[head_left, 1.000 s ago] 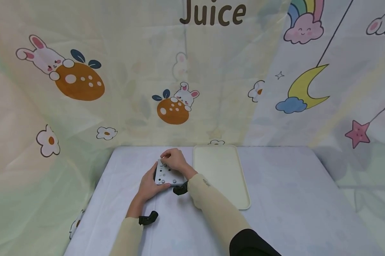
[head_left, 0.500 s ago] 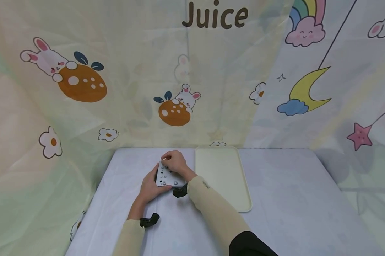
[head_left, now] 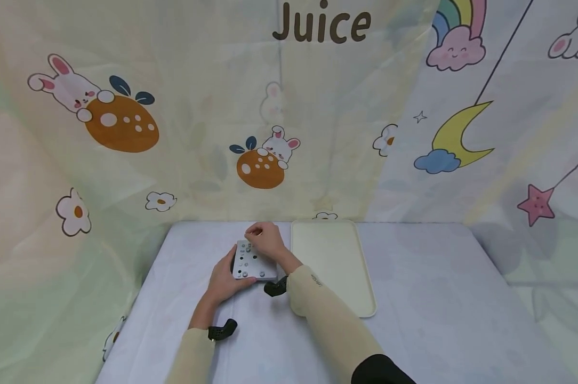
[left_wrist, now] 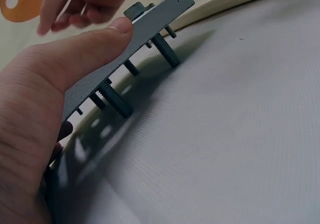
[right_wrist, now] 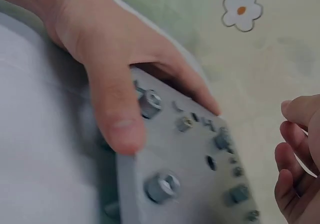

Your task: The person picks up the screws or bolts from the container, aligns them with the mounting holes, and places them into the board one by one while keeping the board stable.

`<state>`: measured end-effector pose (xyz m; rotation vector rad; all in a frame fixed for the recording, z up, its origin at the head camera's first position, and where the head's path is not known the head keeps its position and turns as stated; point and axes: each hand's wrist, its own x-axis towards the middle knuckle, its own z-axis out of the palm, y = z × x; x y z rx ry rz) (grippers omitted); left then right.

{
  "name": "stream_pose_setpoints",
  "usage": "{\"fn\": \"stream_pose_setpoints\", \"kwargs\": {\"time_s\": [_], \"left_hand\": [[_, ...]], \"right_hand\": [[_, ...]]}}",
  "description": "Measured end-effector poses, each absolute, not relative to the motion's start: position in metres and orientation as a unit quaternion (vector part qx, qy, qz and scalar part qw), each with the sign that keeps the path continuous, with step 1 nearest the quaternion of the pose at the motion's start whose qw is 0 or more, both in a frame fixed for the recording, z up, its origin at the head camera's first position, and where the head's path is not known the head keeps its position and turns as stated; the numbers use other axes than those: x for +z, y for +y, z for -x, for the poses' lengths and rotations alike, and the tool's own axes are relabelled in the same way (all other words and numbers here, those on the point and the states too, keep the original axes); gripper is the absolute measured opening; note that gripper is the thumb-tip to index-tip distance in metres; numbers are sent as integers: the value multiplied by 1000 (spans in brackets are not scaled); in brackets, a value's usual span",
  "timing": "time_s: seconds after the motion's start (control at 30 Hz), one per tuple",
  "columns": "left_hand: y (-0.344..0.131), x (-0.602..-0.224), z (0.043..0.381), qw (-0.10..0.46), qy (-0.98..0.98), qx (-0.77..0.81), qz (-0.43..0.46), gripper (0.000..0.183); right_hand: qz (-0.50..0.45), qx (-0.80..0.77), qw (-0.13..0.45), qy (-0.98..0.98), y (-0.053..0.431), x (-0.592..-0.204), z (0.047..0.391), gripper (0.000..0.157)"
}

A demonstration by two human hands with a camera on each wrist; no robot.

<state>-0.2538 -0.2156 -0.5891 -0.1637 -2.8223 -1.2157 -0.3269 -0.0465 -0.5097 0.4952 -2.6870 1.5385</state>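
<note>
A grey metal plate with several screws through it is tilted above the white cloth. My left hand grips its near left corner, with the thumb on top and the other fingers around the side and below. A socket-head screw stands out of the upper face; threaded shanks stick out underneath. Over the plate's far edge hovers my right hand, its fingers loosely curled and apart from the screws. In the right wrist view nothing shows between those fingers.
A cream tray lies on the cloth-covered table just right of the plate, partly under my right forearm. A printed curtain hangs behind and to the sides of the table. Both wrists carry black camera mounts.
My right hand has come away from the screws at the plate's far left corner and shifted slightly right. The left hand keeps its grip on the plate.
</note>
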Motion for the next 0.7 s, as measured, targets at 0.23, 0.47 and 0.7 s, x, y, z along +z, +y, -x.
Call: {"fn": "stream_pose_setpoints", "kwargs": {"time_s": [0.23,0.47,0.7], "left_hand": [[-222,-585,257,23,-918,-394,49,127],[-236,-589,257,18,-914,-401,54,128],[-248,-575,255,-51,-912,-404,42,130]], "right_hand": [[-178,490,28,-853,-12,-482,321,9],[-167,494,24,-853,26,-477,318,7],[-181,472,29,-862,58,-474,314,10]]}}
